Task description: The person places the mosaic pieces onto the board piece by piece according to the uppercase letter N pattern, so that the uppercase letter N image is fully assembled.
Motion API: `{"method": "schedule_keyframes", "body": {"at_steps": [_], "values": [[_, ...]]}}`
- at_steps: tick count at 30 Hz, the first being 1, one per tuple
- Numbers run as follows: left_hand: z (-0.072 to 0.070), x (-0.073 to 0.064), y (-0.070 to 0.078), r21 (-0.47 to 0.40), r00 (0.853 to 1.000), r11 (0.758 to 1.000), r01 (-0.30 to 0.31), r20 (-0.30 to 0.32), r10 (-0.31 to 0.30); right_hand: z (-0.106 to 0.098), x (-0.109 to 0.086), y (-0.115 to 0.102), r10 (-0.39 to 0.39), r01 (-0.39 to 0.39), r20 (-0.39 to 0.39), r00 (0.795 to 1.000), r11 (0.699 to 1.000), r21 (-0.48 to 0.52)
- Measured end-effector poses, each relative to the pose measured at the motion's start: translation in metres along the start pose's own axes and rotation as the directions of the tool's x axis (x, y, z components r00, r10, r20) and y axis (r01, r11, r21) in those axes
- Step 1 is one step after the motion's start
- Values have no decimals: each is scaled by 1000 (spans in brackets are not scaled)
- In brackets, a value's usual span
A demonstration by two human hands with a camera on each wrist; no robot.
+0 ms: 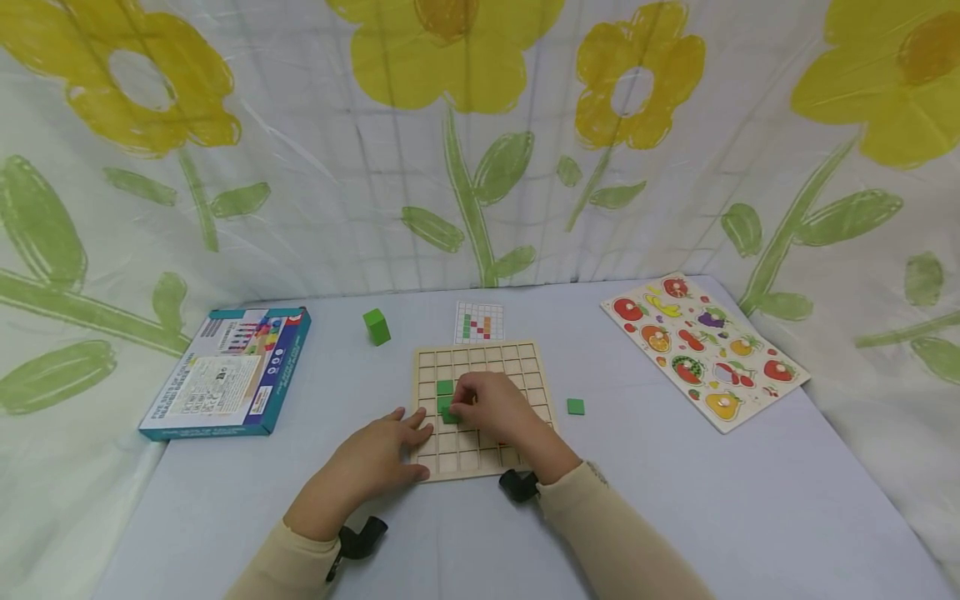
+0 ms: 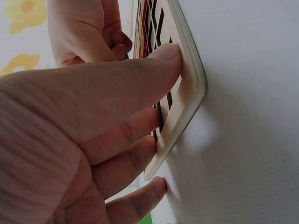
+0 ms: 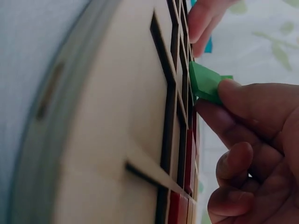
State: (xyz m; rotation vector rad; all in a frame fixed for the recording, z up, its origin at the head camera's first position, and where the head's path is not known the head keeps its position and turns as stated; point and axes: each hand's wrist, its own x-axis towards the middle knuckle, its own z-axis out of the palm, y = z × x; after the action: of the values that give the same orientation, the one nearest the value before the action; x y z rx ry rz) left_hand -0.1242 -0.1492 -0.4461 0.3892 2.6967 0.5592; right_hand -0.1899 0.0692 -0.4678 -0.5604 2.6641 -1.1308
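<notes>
A wooden grid board (image 1: 480,472) lies on the table. My left hand (image 1: 375,454) rests at its left side, with the thumb on the near corner and the fingers spread along the edge. Over the grid, my right hand (image 1: 491,408) pinches a square green tile (image 3: 204,83) between thumb and index finger. The tile is tilted, one edge right at the grid's slots. Just beyond it, other green tiles (image 1: 445,387) sit in the board's left part. Red tiles (image 3: 190,161) show in the grid in the right wrist view, mostly hidden by my right hand from above.
Right of the board lies a loose green tile (image 1: 575,407). A pattern card (image 1: 480,323) with coloured squares lies behind it. Green blocks (image 1: 377,327) stand at back left, near a blue-edged box (image 1: 225,375). A fruit puzzle board (image 1: 705,350) lies at the right.
</notes>
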Motion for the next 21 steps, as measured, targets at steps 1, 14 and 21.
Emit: {"method": "schedule_keyframes", "body": {"at_steps": [1, 14, 21], "values": [[0, 0, 0, 1, 1000, 1000, -1, -1, 1, 1, 0, -1, -2, 2, 3, 1000, 1000, -4], [-1, -1, -1, -12, 1000, 1000, -11, -4, 10, 7, -2, -5, -10, 13, 49, 999, 998, -55], [0, -1, -1, -11, 1000, 1000, -11, -10, 11, 6, -3, -8, 5, 1, 55, 998, 995, -102]]}}
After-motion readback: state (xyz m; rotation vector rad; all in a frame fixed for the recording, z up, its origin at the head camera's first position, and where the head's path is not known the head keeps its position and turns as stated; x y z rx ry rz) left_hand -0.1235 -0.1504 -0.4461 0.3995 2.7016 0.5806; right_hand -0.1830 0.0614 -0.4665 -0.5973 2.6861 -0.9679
